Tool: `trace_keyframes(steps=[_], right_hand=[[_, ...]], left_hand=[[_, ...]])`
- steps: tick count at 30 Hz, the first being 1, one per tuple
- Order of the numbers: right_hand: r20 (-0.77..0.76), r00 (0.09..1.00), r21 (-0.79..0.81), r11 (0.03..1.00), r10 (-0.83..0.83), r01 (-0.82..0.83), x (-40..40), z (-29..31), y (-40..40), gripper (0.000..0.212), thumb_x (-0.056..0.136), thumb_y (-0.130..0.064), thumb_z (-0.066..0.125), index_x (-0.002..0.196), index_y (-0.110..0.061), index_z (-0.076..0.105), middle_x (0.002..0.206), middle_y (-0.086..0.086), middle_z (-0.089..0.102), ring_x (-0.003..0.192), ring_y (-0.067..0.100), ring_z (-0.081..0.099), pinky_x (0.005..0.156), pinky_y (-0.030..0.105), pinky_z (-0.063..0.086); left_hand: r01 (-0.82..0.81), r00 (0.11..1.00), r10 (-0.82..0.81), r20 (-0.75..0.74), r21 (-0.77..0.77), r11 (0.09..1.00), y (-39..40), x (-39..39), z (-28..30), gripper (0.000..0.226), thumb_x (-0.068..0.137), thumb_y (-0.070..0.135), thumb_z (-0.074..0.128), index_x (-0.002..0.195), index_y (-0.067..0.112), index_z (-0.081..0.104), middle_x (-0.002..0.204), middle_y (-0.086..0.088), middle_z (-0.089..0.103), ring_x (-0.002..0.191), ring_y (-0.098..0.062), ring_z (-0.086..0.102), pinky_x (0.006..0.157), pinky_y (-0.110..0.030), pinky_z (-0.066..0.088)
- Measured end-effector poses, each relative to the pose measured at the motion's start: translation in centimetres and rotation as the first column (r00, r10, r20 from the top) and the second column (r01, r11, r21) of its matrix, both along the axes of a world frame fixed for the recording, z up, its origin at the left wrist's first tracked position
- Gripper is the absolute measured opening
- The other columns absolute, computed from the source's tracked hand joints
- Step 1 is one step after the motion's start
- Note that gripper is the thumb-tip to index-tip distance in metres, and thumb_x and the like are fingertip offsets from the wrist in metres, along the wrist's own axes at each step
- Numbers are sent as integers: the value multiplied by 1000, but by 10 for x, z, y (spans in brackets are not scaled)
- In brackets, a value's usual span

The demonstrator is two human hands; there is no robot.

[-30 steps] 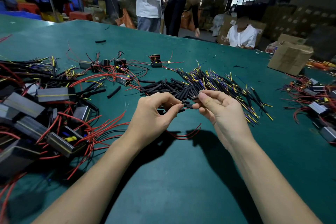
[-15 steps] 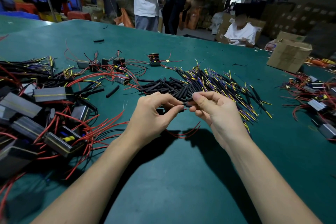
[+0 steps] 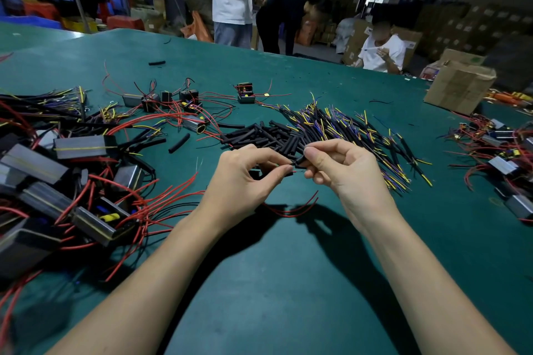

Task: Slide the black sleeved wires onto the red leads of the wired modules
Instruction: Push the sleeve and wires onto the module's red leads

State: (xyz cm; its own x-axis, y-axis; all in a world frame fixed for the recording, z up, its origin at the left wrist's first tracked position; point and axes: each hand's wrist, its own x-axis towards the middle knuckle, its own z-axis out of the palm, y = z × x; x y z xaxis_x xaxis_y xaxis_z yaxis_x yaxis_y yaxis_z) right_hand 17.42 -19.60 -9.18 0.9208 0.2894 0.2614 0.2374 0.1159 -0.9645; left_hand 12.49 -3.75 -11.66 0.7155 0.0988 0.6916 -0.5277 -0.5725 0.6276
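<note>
Your left hand [image 3: 245,179] pinches a red lead [image 3: 291,210] and your right hand [image 3: 343,170] pinches a black sleeved wire [image 3: 300,160] (tips nearly touching), above the table [image 3: 288,282] near its middle

Both forearms bare, no sleeves; left hand [image 3: 242,179] and right hand [image 3: 343,173] ungloved.

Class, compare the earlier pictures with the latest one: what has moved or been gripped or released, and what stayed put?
Little changed. The left hand still pinches the red lead and the right hand still pinches the black sleeve; the fingertips stay together, and a short red tip now shows between them. Nothing was picked up or let go. The sleeved wires, modules and cardboard box stayed put.
</note>
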Motion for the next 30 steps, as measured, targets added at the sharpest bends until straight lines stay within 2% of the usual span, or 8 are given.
trace_keyframes(steps=[4, 7, 12, 14, 16, 22, 25, 30], right_hand=[[52, 998, -31, 999, 24, -22, -1, -2, 3, 2, 84, -2, 67, 84, -3, 65, 61, 2, 67, 52, 14, 56, 51, 17, 43], [90, 996, -80, 997, 15, -8, 0, -3, 3, 2, 83, -2, 68, 84, -1, 67, 59, 1, 66, 51, 11, 55, 51, 17, 43], [126, 992, -101, 994, -24, 37, 2, -5, 2, 2, 82, -2, 69, 84, -1, 68, 62, 1, 67, 51, 10, 56, 50, 16, 42], [120, 992, -100, 994, -27, 40, 2, -7, 3, 2, 82, -2, 70, 84, -1, 68, 62, 0, 68, 51, 9, 56, 50, 16, 42], [105, 994, -93, 995, -26, 36, 1, -8, 5, 2, 82, -2, 70, 83, -1, 68, 63, 0, 68, 50, 8, 56, 50, 16, 43], [108, 993, -66, 997, -40, 47, -4, -12, 12, 5, 80, -3, 72, 81, -1, 67, 62, 4, 67, 48, 8, 54, 49, 17, 42], [47, 998, -1, 999, -43, 43, -5, -15, 16, 6, 80, -2, 72, 82, 1, 68, 64, 7, 66, 51, 10, 55, 49, 18, 41], [19, 1000, -46, 999, -19, 20, -7, -20, 21, 6, 79, -5, 74, 75, -5, 69, 57, 5, 62, 50, 12, 50, 50, 20, 39]], left_hand=[[-9, 1000, 8, -20, -38, 999, 1, 1, -1, 6, 79, 16, 75, 85, 15, 73, 68, 2, 68, 62, -16, 63, 62, -37, 52], [-6, 996, -5, -90, -116, 993, 2, 0, 0, 18, 75, 17, 80, 87, 21, 67, 66, 2, 69, 62, -13, 64, 61, -33, 52], [13, 985, -5, -173, 46, 999, 14, -1, 4, 17, 73, 16, 81, 86, 16, 71, 83, 1, 68, 82, -13, 61, 79, -35, 48], [16, 984, 2, -180, 97, 995, 19, -1, 6, 11, 74, 11, 79, 82, 14, 71, 84, -1, 68, 85, -19, 60, 80, -38, 48], [4, 984, 14, -179, 99, 995, 19, -1, 6, 7, 75, 7, 77, 78, 12, 72, 80, -1, 67, 81, -21, 60, 78, -39, 49], [-41, 986, 41, -163, 2, 999, 11, -1, 2, 7, 74, 11, 80, 79, 14, 75, 74, 4, 68, 71, -7, 61, 72, -14, 44], [-44, 987, 32, -160, -75, 996, 10, -1, 4, 13, 72, 11, 81, 83, 14, 74, 72, 3, 71, 66, -8, 63, 68, -17, 49], [-17, 981, -7, -194, -123, 992, 8, -1, 4, 24, 71, 12, 82, 87, 17, 65, 66, 3, 71, 54, -9, 58, 60, -22, 50]])
